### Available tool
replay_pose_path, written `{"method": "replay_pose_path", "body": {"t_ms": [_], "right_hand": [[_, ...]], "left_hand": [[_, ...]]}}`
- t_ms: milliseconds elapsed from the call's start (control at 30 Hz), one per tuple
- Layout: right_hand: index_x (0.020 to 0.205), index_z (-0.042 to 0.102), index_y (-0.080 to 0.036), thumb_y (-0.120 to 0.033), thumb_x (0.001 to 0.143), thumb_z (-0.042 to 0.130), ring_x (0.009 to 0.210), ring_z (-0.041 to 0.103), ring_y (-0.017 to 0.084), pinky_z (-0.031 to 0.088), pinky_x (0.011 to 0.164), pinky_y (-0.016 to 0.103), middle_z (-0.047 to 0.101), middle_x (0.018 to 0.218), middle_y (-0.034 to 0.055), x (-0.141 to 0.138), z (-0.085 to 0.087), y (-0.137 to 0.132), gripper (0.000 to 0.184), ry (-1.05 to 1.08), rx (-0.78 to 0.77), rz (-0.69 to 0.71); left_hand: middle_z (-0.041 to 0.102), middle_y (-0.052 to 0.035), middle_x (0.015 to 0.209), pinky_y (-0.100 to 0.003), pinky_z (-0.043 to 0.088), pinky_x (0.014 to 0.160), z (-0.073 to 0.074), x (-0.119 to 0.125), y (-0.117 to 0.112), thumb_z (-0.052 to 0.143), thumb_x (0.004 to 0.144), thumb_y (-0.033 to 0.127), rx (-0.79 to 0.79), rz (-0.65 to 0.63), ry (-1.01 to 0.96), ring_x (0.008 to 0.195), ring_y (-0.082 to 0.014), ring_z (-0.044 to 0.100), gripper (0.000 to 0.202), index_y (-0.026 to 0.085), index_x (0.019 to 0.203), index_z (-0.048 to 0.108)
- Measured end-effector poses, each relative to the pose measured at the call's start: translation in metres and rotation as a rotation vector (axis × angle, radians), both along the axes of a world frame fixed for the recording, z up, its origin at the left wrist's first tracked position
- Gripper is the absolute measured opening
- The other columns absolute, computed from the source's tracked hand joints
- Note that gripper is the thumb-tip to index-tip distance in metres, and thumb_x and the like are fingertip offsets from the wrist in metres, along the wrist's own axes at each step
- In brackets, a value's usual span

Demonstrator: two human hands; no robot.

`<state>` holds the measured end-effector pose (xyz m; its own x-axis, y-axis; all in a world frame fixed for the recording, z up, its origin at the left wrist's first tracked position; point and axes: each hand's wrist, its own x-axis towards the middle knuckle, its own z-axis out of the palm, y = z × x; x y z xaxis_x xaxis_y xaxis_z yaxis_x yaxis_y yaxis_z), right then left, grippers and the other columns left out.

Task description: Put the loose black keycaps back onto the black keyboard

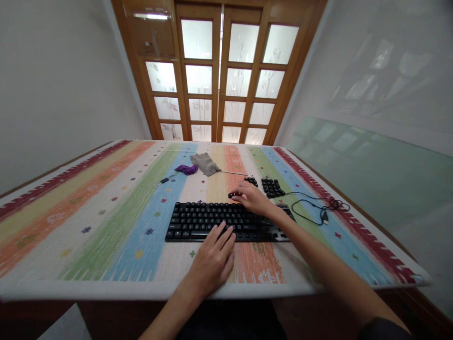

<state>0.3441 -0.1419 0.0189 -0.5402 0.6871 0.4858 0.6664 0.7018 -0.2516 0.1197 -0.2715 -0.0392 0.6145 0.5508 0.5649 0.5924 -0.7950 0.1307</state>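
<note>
A black keyboard lies on the striped tablecloth, and at its right end some keycaps are off. My left hand rests with its fingers stretched out on the keyboard's lower middle keys. Just above the keyboard's back edge, my right hand pinches a small black keycap between thumb and fingertips. Behind and to the right of that hand stand loose black keycaps in a group. A smaller group of keycaps is partly hidden by the hand.
A black cable with a USB plug coils at the right. Further back lie a grey cloth, a purple bundle, a thin rod and a small dark object. The striped tablecloth covers the table.
</note>
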Motion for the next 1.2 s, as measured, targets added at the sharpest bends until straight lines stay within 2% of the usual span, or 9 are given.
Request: {"method": "replay_pose_path", "body": {"t_ms": [100, 200, 333, 600, 800, 1000, 1200], "right_hand": [[0.104, 0.070, -0.018, -0.022, 0.097, 0.059, 0.090, 0.060, 0.020, 0.049, 0.082, 0.034, 0.065, 0.092, 0.0074, 0.008, 0.000, -0.041, 0.014, 0.006, -0.012, 0.074], [0.105, 0.069, -0.016, -0.023, 0.097, 0.058, 0.088, 0.058, 0.020, 0.050, 0.080, 0.034, 0.064, 0.092, 0.0077, 0.013, -0.007, -0.077, 0.015, -0.019, -0.030, 0.107], [0.103, 0.069, -0.015, -0.026, 0.098, 0.056, 0.083, 0.056, 0.020, 0.049, 0.075, 0.034, 0.063, 0.088, 0.0074, 0.016, -0.021, -0.101, 0.017, -0.111, 0.042, 0.087], [0.101, 0.067, -0.015, -0.025, 0.098, 0.057, 0.082, 0.053, 0.021, 0.046, 0.074, 0.034, 0.062, 0.087, 0.0073, 0.011, -0.029, -0.108, 0.015, -0.177, 0.165, 0.015], [0.095, 0.066, -0.016, -0.022, 0.098, 0.056, 0.083, 0.051, 0.021, 0.044, 0.074, 0.033, 0.061, 0.088, 0.0078, 0.003, -0.030, -0.112, 0.012, -0.239, 0.161, -0.047], [0.097, 0.065, -0.014, -0.017, 0.099, 0.050, 0.080, 0.048, 0.021, 0.039, 0.071, 0.034, 0.061, 0.088, 0.0085, -0.001, -0.027, -0.115, 0.016, -0.316, 0.215, -0.053], [0.095, 0.066, -0.014, -0.014, 0.098, 0.050, 0.076, 0.048, 0.019, 0.038, 0.069, 0.033, 0.061, 0.085, 0.0070, 0.002, -0.028, -0.116, 0.016, -0.300, 0.232, -0.042]], "left_hand": [[0.059, -0.0139, 0.139, -0.055, 0.043, 0.112, 0.003, 0.002, 0.000, 0.049, 0.093, 0.014, -0.001, 0.012, -0.029, 0.140, -0.0316, 0.043, 0.039, 0.011, 0.131, 0.059], [0.061, -0.0133, 0.136, -0.054, 0.045, 0.111, 0.007, 0.004, 0.001, 0.050, 0.093, 0.015, 0.002, 0.030, -0.056, 0.136, -0.0316, 0.048, 0.037, 0.011, 0.129, 0.060], [0.061, -0.0124, 0.136, -0.052, 0.048, 0.108, 0.011, 0.009, 0.004, 0.048, 0.094, 0.014, 0.010, 0.036, -0.087, 0.132, -0.0303, 0.052, 0.036, 0.012, 0.127, 0.061], [0.064, -0.0122, 0.131, -0.051, 0.051, 0.105, 0.018, 0.014, 0.013, 0.054, 0.093, 0.013, -0.004, 0.025, -0.095, 0.128, -0.0310, 0.053, 0.028, 0.012, 0.120, 0.064], [0.067, -0.0116, 0.125, -0.051, 0.052, 0.101, 0.022, 0.019, 0.017, 0.060, 0.088, 0.010, -0.020, -0.010, -0.102, 0.123, -0.0306, 0.056, 0.032, 0.013, 0.120, 0.062], [0.071, -0.0085, 0.104, -0.044, 0.054, 0.094, 0.019, 0.025, 0.021, 0.060, 0.086, 0.006, -0.120, -0.007, -0.152, 0.109, -0.0263, 0.060, 0.025, 0.015, 0.109, 0.062], [0.069, -0.0054, 0.090, -0.037, 0.053, 0.081, 0.015, 0.027, 0.026, 0.058, 0.090, 0.006, -0.100, -0.031, -0.110, 0.091, -0.0229, 0.060, 0.019, 0.018, 0.103, 0.064]]}}
